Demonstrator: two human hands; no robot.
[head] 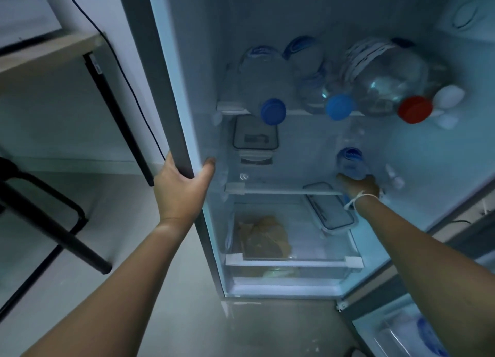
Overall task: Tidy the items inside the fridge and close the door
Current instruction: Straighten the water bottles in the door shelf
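Hands: your left hand point(184, 185) is gripping the fridge's left side wall point(171, 89); your right hand point(360, 186) is wrapping around a small bottle point(351, 161) on the middle shelf point(281, 190).
Lower area: a lidded container point(330, 209) is tilting just below that hand.
Top shelf: three capped bottles point(340, 106) are lying side by side.

bottles point(385, 83): clear glossy plastic, showing smooth matt caps | boxes point(255, 137): clear plastic, looking glossy | fridge wall point(241, 22): smooth white plastic, gleaming faintly | shelf rims point(289, 263): matt white plastic | desk point(45, 54): pale matt wood
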